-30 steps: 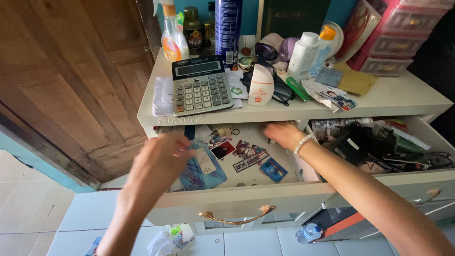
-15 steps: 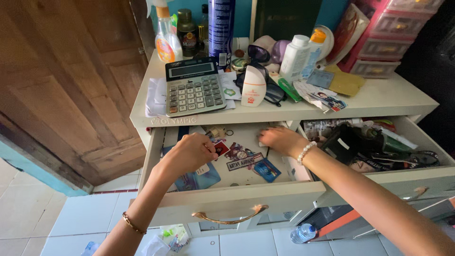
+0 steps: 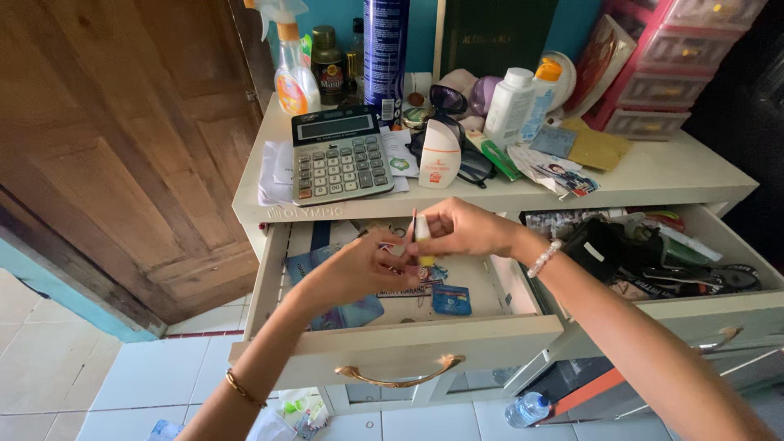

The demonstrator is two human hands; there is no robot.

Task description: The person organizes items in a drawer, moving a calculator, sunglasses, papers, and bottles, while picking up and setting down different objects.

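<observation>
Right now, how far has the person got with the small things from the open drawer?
Done: the left drawer stands pulled open, and a small yellow-and-white tube is lifted out above it. In hand: the right hand pinches the tube while the left hand meets it from below. Left: cards and a blue packet still lie in the drawer, which remains open.

We see a grey desk calculator (image 3: 340, 162) on the cream dresser top (image 3: 678, 171), lying on papers. Behind the calculator stand an orange spray bottle (image 3: 294, 80) and a tall blue aerosol can (image 3: 385, 49); to its right stands a white tube (image 3: 439, 155), and farther right pink mini-drawers (image 3: 682, 65). Below the calculator, on the floor tiles, lies a water bottle (image 3: 528, 408).
</observation>
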